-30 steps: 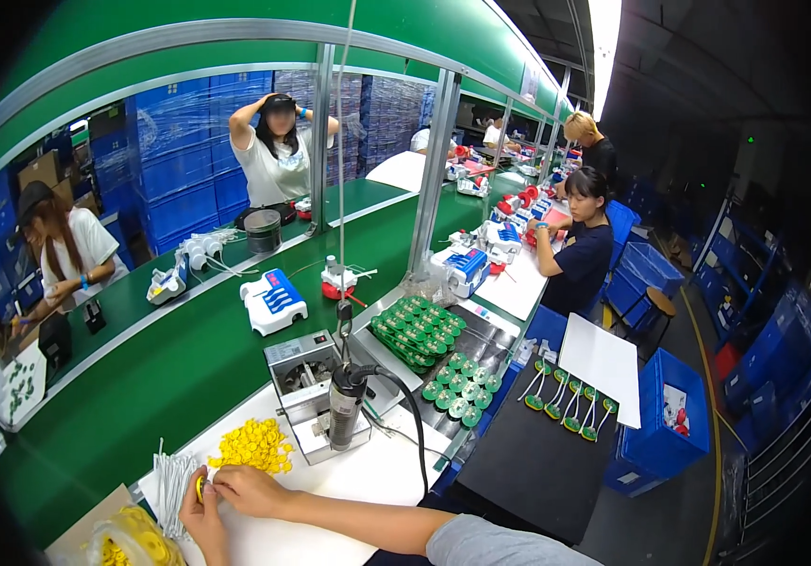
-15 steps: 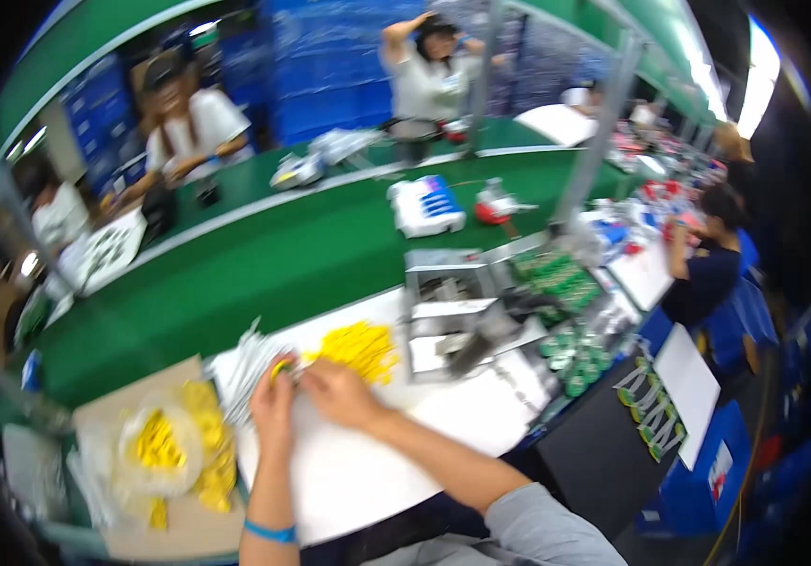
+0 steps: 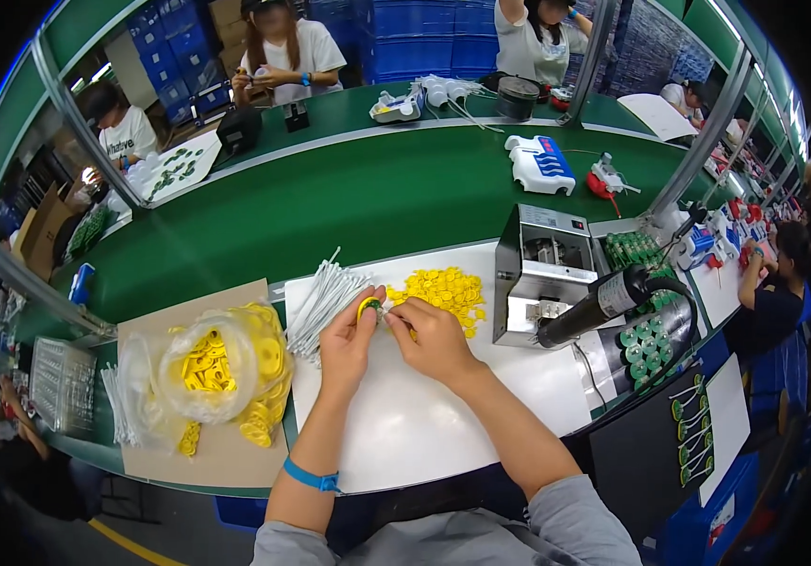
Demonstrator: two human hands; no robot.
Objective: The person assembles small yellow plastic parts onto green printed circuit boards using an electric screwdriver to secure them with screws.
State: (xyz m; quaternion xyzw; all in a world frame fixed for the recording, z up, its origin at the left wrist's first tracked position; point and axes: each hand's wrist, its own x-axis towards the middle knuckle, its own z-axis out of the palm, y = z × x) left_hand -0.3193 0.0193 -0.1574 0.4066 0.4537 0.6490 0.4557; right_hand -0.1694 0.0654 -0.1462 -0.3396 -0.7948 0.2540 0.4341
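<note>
My left hand [image 3: 347, 341] holds a round yellow plastic part [image 3: 365, 307] between thumb and fingers, with something small and green inside its ring. Close against it, my right hand [image 3: 434, 341] pinches a small whitish piece at the part's edge; the fingers hide most of it. A bundle of white cables [image 3: 322, 309] lies just left of my hands. Beyond my right hand spreads a heap of small yellow plastic pieces [image 3: 451, 291]. Both hands are over the white work sheet [image 3: 443, 434].
An open plastic bag of yellow parts [image 3: 207, 363] rests on cardboard at left. On the right stand a metal machine [image 3: 542, 250] with a black cylinder [image 3: 594, 304], and round green circuit boards [image 3: 646, 351]. A green conveyor belt [image 3: 349, 222] carries a white-blue device [image 3: 539, 165]. Co-workers sit across and at right.
The whole view has swung, so the bench and belt appear farther right and the blur is gone. My hands stay together in front of the yellow heap, still holding the yellow part.
</note>
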